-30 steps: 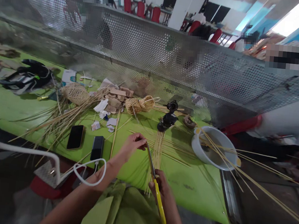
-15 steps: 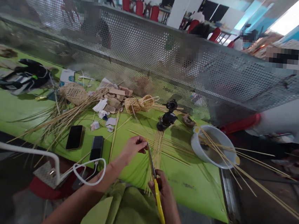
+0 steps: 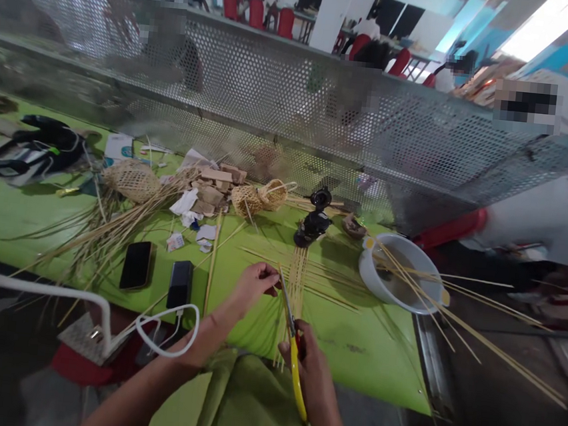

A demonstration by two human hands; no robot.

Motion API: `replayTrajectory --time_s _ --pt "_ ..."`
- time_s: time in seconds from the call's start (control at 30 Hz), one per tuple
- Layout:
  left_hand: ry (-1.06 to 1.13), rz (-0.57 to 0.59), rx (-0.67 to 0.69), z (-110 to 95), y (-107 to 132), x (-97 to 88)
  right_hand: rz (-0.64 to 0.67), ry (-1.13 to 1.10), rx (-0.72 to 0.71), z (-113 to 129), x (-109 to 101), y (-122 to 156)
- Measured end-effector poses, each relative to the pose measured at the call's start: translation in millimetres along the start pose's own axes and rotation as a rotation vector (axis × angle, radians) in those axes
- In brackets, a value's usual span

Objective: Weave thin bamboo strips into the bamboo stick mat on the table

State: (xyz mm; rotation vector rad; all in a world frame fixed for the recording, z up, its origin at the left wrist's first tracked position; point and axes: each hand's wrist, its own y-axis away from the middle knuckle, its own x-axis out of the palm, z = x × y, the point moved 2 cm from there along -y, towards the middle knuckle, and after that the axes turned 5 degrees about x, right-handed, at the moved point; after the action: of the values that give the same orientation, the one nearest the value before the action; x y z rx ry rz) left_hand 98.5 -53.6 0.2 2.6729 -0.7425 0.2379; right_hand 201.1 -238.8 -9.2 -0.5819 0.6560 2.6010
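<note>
My right hand (image 3: pixel 306 361) is closed round the yellow handle of a pair of scissors (image 3: pixel 292 348), whose blades point up and away toward the bamboo strips (image 3: pixel 298 278) laid flat on the green table (image 3: pixel 371 355). My left hand (image 3: pixel 253 282) pinches the near end of a thin strip right at the blade tips. The strips run away from me to a small black clamp-like object (image 3: pixel 313 222) that sits on their far end.
A white bowl (image 3: pixel 399 272) with long strips leaning out stands at the right. A phone (image 3: pixel 136 264) and power bank (image 3: pixel 179 282) with white cable lie at the left. Small woven baskets (image 3: pixel 260 198), wood blocks and loose strips lie by a perforated metal screen (image 3: pixel 294 107). A person sits at the far right.
The view has drifted slightly. My hands and the scissors stay in nearly the same place over the strips; the left hand's pinch has shifted a little toward me.
</note>
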Motion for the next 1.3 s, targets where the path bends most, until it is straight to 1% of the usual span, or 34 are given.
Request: replayTrajectory --time_s 0.13,0.27,0.4,0.5,0.6,0.77,0.9,1.03,1.2,1.3 --pt "0.043 0.037 -0.028 -1.7 -0.1 3.1 -0.006 0.018 0.014 -1.4 -1.0 -1.0" --pt "0.089 0.065 -0.048 -4.9 1.4 6.2 0.009 -0.019 -0.003 -9.2 1.0 -1.1" --pt "0.104 0.101 -0.072 1.6 1.5 9.7 0.000 -0.062 -0.020 -14.6 1.6 1.6" --pt "0.123 0.135 -0.095 6.8 0.8 12.9 -0.002 -0.075 -0.014 -13.1 0.6 3.7" --pt "0.122 0.154 -0.102 7.5 -0.3 15.9 -0.007 -0.079 0.009 -9.5 -0.2 5.2" --pt "0.095 0.214 -0.119 8.8 -2.5 20.9 -0.049 -0.124 0.036 -9.3 2.4 7.2" --pt "0.081 0.245 -0.137 13.6 -5.4 22.7 -0.102 -0.139 0.076 -16.6 6.9 10.2" --pt "0.068 0.279 -0.152 17.6 -7.2 26.0 -0.126 -0.161 0.104 -22.3 9.4 16.3" --pt "0.061 0.320 -0.186 25.3 -3.4 38.0 -0.154 -0.212 0.148 -23.1 6.5 20.6" --pt "0.068 0.306 -0.214 31.2 -3.4 46.0 -0.187 -0.241 0.166 -28.7 0.4 20.7"
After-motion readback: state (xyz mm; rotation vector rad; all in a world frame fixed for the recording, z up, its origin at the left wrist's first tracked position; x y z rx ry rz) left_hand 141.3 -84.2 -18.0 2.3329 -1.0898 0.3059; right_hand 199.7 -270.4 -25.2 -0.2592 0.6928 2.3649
